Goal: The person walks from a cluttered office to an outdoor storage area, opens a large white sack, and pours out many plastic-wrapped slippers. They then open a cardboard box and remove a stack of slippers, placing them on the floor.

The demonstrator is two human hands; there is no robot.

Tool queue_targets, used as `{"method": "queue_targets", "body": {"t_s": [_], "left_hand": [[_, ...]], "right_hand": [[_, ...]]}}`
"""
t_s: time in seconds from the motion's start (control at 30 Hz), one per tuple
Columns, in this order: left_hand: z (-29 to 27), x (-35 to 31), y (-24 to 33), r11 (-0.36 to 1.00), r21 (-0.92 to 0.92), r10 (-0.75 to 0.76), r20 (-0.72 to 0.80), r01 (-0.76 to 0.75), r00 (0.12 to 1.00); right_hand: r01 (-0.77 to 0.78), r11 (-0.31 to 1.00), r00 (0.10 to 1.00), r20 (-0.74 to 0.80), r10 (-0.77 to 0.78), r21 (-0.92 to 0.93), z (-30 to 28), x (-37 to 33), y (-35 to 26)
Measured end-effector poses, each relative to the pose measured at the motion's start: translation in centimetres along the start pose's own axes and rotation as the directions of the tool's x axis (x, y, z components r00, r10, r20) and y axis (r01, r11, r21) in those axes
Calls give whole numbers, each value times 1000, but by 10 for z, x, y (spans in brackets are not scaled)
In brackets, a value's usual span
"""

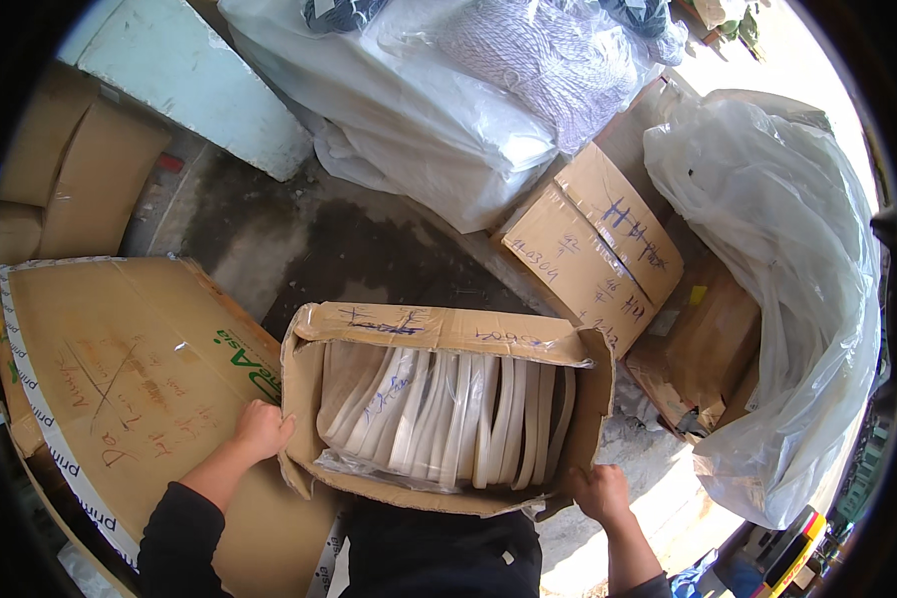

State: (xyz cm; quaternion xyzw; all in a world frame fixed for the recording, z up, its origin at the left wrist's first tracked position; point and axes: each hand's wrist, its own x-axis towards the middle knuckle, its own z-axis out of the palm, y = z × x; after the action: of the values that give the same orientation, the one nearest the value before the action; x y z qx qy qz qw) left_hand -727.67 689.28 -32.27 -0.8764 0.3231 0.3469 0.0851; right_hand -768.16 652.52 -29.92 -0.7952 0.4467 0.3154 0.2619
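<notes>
An open cardboard box (439,321) is in front of me at waist height, its flaps folded outward. Inside stands a row of several flat white curved pieces (439,419), partly wrapped in clear plastic; their exact kind I cannot make out. My left hand (262,431) is closed on the box's left edge. At the lower right corner, my right hand (601,492) grips the box's other side, fingers curled round the cardboard. Pen marks run along the far flap.
A large taped carton (120,389) lies at the left. Beyond the box are plastic-wrapped yarn (538,70), a pale blue-white block (194,80) and a marked carton (593,249). Clear plastic sheeting (767,199) drapes over a brown carton (703,329) at the right. Dark wet patches stain the concrete floor (359,239).
</notes>
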Motion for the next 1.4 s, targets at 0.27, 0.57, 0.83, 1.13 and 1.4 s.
{"method": "queue_targets", "body": {"t_s": [0.27,0.57,0.83,1.13,1.4], "left_hand": [[2,163,16,974,225,20,10,-22,1000],[100,336,12,957,290,53,-178,1,983],[85,279,44,998,-65,-17,-250,0,968],[-89,225,332,647,-513,132,-653,-564,746],[-37,349,531,634,157,731,198,-757,653]], "right_hand": [[-237,951,972,43,233,197,102,158,-22],[-426,886,894,233,382,183,243,228,-50],[228,785,876,-474,93,576,27,278,-56],[182,950,961,-252,-117,252,-119,358,18],[332,861,922,61,-383,385,-61,296,45]]}}
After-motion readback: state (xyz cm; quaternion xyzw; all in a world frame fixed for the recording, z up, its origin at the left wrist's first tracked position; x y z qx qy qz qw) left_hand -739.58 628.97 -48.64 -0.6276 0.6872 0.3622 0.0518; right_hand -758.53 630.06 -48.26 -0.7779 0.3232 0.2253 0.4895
